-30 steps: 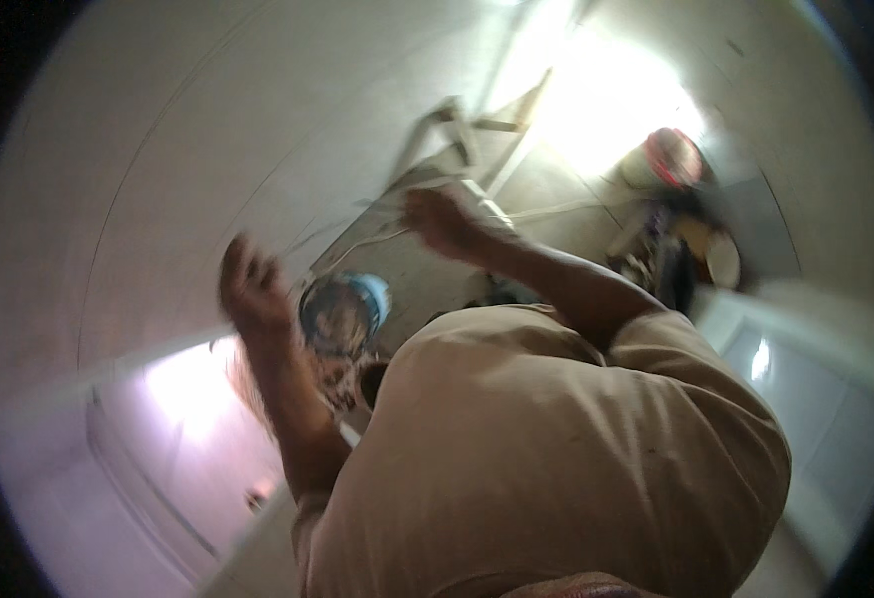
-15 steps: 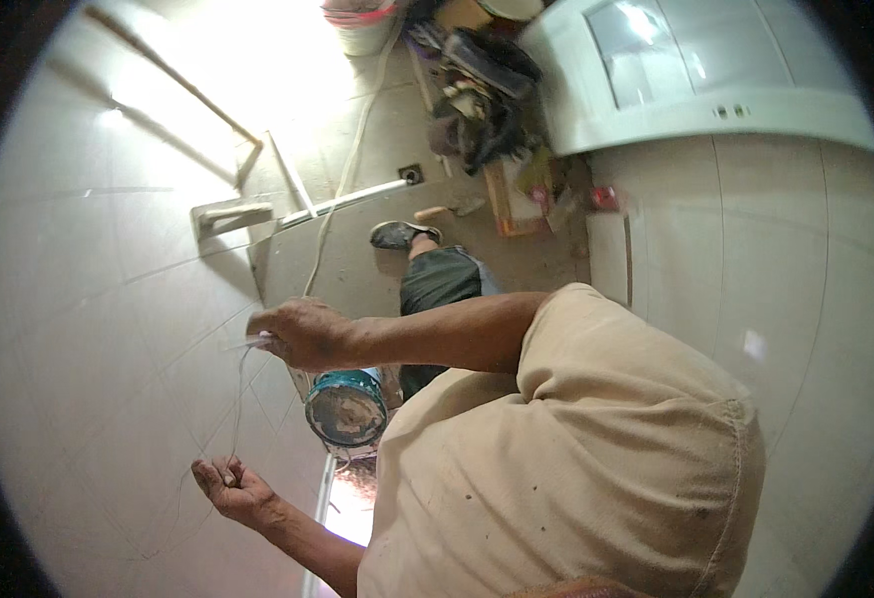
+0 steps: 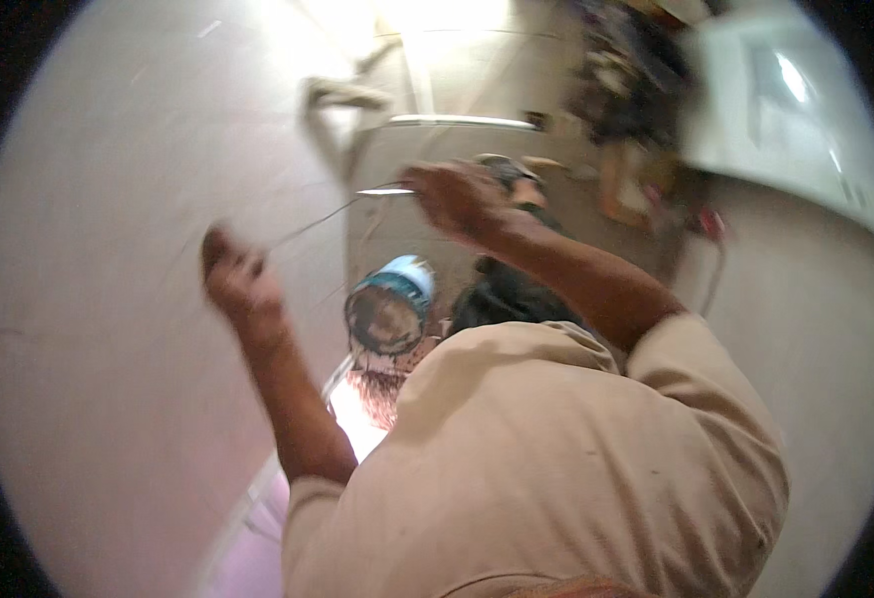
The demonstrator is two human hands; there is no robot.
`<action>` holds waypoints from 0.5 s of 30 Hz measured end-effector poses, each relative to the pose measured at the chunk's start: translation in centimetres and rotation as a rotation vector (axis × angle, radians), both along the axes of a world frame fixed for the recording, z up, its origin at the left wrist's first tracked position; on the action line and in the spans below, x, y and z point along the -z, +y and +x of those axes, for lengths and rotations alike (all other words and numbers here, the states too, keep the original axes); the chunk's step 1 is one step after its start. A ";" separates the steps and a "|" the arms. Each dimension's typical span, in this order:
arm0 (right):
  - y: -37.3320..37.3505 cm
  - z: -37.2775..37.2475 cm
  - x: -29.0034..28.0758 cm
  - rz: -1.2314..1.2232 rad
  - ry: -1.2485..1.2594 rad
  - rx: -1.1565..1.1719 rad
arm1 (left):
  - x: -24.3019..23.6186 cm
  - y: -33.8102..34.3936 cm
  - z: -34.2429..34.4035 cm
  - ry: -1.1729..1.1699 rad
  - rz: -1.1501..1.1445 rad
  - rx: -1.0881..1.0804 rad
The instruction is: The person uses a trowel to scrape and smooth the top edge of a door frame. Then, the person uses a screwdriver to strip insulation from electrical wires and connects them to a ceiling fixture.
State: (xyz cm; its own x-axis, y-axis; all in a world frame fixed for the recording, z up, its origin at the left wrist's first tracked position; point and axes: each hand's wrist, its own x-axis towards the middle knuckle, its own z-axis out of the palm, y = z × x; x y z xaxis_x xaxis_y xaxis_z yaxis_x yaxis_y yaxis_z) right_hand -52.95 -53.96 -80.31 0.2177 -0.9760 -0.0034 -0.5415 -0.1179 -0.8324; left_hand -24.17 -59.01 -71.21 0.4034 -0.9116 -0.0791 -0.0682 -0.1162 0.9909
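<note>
A thin dark string (image 3: 322,221) runs slantwise between my two hands, in front of the pale wall. My left hand (image 3: 245,284) is raised at the left, its fingers drawn together at the string's lower end; motion smears them. My right hand (image 3: 457,204) is farther off and higher, closed on the string's other end. By its fingertips shows a slim white piece (image 3: 385,191), too blurred to name. Between and below my hands stands a blue-green bucket (image 3: 389,307) crusted with dried grey material.
A plastering float (image 3: 347,97) is by the wall at the far side. A white pipe (image 3: 457,122) lies along the floor. Dark piled clutter (image 3: 636,85) sits at the far right, near a pale glazed cabinet (image 3: 791,105). My shoe (image 3: 497,167) rests below my right hand.
Both hands have moved up and away from me, the right one also rightward. The string, slack and hanging before, now stretches straighter between them. The view has shifted too.
</note>
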 end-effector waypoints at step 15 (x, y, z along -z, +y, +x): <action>-7.5 4.2 -13.0 0.164 -0.506 -0.171 | -11.7 1.5 2.7 0.322 -0.350 -0.290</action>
